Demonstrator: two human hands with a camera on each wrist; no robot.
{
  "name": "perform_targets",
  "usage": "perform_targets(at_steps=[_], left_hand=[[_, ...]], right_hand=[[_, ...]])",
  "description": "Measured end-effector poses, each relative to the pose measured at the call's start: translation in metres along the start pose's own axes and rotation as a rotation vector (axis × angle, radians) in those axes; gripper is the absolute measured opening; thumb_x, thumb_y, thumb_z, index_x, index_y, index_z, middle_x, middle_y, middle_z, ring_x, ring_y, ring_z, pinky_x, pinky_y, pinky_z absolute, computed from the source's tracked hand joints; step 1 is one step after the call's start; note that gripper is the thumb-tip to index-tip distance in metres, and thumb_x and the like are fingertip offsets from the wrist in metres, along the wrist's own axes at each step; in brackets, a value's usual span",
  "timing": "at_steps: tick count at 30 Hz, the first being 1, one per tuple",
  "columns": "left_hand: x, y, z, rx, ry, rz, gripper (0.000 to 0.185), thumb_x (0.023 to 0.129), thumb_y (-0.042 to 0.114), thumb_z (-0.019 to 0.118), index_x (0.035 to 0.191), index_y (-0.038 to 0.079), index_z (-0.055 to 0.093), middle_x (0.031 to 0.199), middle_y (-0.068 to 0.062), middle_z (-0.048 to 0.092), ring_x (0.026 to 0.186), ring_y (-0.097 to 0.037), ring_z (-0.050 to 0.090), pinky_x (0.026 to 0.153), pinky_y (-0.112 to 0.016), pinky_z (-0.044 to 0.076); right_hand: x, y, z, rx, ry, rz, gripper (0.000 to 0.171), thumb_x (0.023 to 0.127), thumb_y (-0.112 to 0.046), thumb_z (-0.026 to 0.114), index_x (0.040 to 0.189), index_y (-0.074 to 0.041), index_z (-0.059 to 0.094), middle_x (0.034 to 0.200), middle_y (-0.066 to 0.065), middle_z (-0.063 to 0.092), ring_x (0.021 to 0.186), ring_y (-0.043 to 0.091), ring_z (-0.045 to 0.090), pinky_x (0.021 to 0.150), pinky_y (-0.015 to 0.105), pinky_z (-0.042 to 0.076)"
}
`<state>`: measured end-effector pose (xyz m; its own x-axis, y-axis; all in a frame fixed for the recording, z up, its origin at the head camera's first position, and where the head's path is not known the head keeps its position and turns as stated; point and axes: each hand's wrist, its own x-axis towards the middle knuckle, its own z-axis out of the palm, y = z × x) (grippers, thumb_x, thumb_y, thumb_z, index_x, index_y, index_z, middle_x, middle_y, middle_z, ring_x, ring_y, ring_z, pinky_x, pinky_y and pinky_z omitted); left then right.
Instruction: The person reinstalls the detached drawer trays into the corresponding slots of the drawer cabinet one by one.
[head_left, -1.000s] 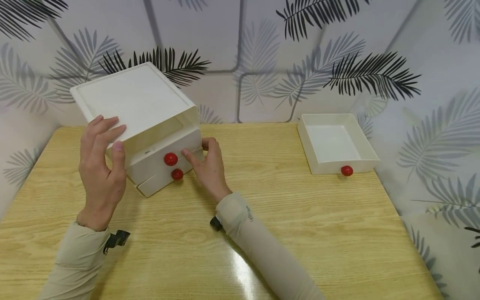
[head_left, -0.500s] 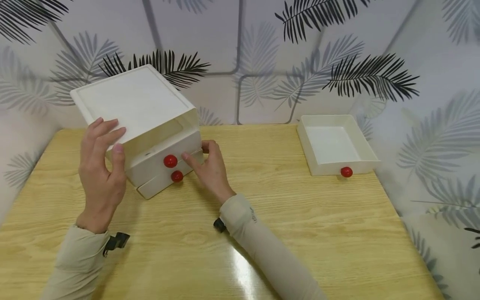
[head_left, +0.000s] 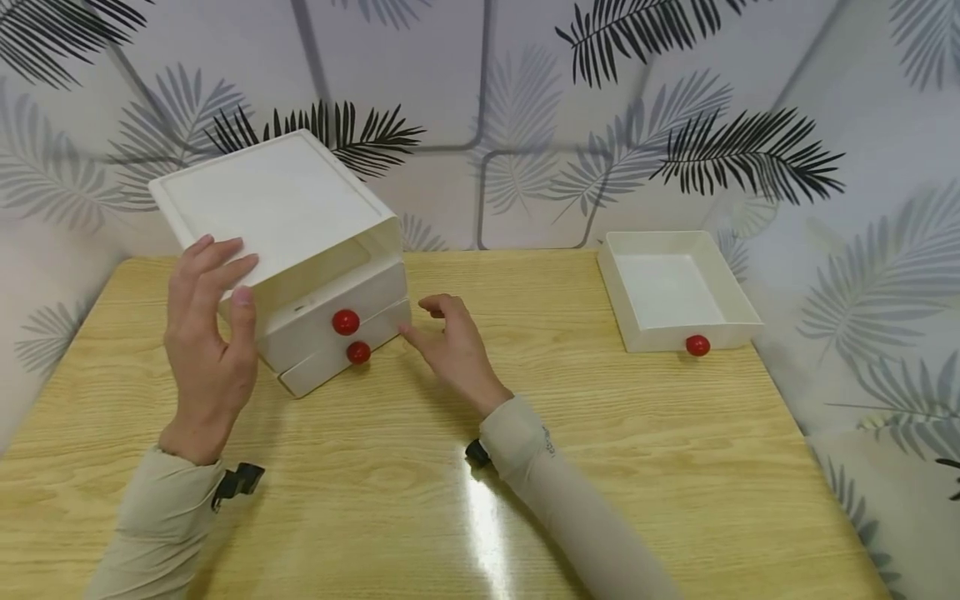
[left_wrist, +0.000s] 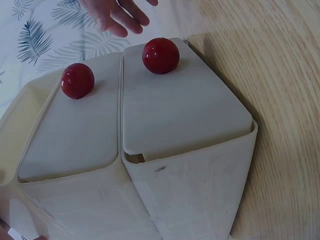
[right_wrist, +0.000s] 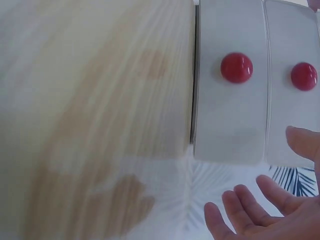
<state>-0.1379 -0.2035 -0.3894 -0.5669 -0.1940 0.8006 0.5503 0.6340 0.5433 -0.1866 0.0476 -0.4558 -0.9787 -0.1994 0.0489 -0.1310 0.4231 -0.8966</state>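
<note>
White plastic makes up the drawer unit [head_left: 288, 250], which stands at the back left of the wooden tabletop [head_left: 465, 433], its top slot empty and two drawers below, each with a red knob. The head view shows the left hand [head_left: 210, 342] against the unit's near left corner, fingers straight and resting along the top edge, thumb on the side. The right hand [head_left: 453, 346] hovers just off the unit's right front corner, fingers loosely spread and holding nothing; whether a fingertip touches the lower drawer [head_left: 341, 360] cannot be told here. Only this view takes in the removed drawer [head_left: 675, 292], lying well apart at the right rear of the tabletop, open side up.

The left wrist view adds the drawer fronts close up: the lower drawer [left_wrist: 185, 105] sits slightly out from the upper drawer [left_wrist: 70, 130]. The right wrist view shows the right hand's fingers [right_wrist: 250, 210] relaxed and apart from the fronts.
</note>
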Motion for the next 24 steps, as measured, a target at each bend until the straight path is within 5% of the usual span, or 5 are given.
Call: perform_targets(at_steps=[11,24], left_hand=[[0.000,0.000,0.000,0.002,0.005,-0.004,0.040,0.103,0.028,0.054,0.120,-0.002,0.073,0.137,-0.019,0.066,0.146,-0.029,0.049,0.128,-0.042,0.033],[0.000,0.000,0.001,-0.005,0.009,0.004,0.042,0.104,0.032,0.054,0.119,-0.002,0.073,0.137,-0.019,0.067,0.146,-0.030,0.049,0.128,-0.043,0.033]], right_hand=[[-0.010,0.021,-0.042,-0.099,-0.028,-0.017,0.047,0.102,-0.029,0.068,0.139,-0.002,0.057,0.142,0.013,0.054,0.136,0.034,0.051,0.112,0.051,0.049],[-0.018,0.034,-0.083,-0.172,0.067,0.004,0.044,0.102,-0.027,0.068,0.135,0.000,0.060,0.138,0.015,0.055,0.135,0.036,0.051,0.113,0.052,0.048]])
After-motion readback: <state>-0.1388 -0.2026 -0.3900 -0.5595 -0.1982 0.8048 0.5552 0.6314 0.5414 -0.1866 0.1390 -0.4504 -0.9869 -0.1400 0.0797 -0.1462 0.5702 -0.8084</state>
